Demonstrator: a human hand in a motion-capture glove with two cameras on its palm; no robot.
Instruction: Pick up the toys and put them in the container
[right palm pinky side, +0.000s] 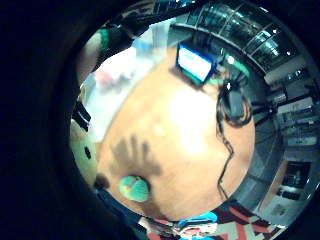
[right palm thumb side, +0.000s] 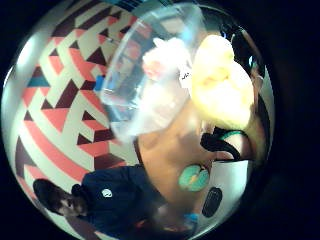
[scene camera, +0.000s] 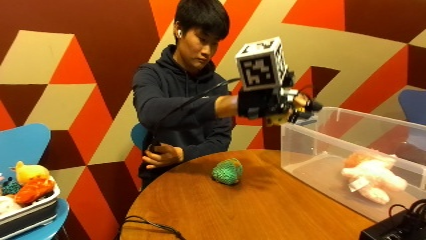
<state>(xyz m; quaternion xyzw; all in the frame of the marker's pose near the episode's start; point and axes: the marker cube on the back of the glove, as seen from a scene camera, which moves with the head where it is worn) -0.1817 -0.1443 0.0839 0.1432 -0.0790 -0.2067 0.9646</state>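
Geometric orange, maroon and cream panels back a round wooden counter (scene camera: 253, 205), at whose far edge a seated person works. Clear plastic container (scene camera: 319, 145): it stands at the counter's right edge, open at the top, placed where an outstretched arm can reach over its wall. One pale pink-and-white plush toy (scene camera: 369, 175) already lies on its floor. Gloved right hand (scene camera: 279, 107): raised level with the container's near rim and just beside it, fingers curled round a yellow plush toy (right palm thumb side: 222, 87), which the thumb-side palm view shows pressed close against the palm; in the outside view only a sliver of yellow peeks from under the glove. The height appears chosen so that the toy clears the wall before release. Green knitted toy (scene camera: 227, 171): it sits alone near the counter's far edge, well apart from the container and within reach of the same arm, so it is probably next in turn. Bare left hand (scene camera: 162, 156): it rests at the counter's edge, taking no part. A blue chair (scene camera: 26, 145) at left carries a tray (scene camera: 30, 212) of further soft toys.
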